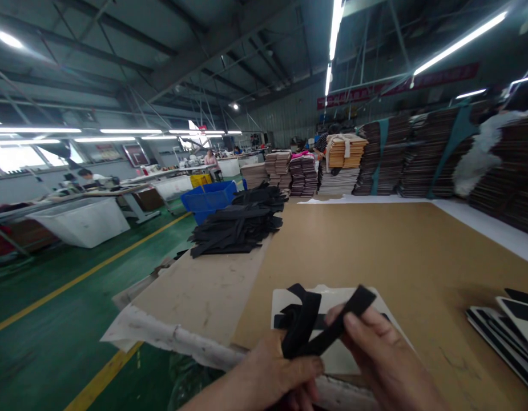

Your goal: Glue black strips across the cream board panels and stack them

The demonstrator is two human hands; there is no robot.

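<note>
Both hands are closed on a black strip (327,338) above a white board (337,361). Its long axis slants from lower left to upper right, the free end pointing away. Left hand (285,370) clasps further folds, thumb rightward; right hand (379,345) pinches near the free end. Beyond, brown tabletop (353,245) stretches between strip pile (238,222) and stacked boards (497,337).

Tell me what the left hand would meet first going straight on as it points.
The left hand would probably meet the right hand, which pinches a black strip; depth is unclear, so it might pass beneath.
</note>
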